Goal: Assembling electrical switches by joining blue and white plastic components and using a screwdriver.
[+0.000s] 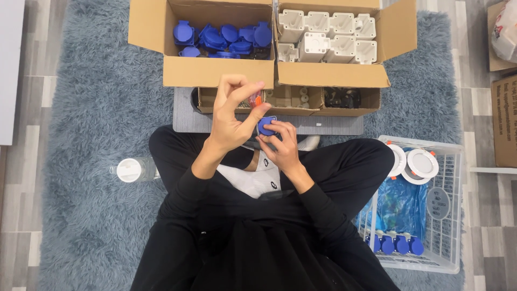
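Head view, looking straight down: a small blue socket part [266,125] sits between the two hands, above the person's crossed legs. The right hand [280,144] grips it from below with curled fingers; the left hand [232,116] is raised over it, thumb pressing the part's edge, and its fingertips pinch something small with an orange bit [256,99] — too small to tell what.

Just beyond the hands lies a grey board [186,119] carrying a low cardboard tray [288,101] of small pieces. Behind that stand two open cartons side by side — the left carton [218,71] holds blue covers [223,39], the right carton [331,75] holds white housings [328,35].

All of it rests on a shaggy grey-blue rug [97,97] over pale plank floor [21,161]. A clear bottle with a white cap [131,170] lies by the person's left knee. At their right stands a white wire basket [449,215] with round white fittings [421,163], blue plastic and a row of blue parts [393,244].
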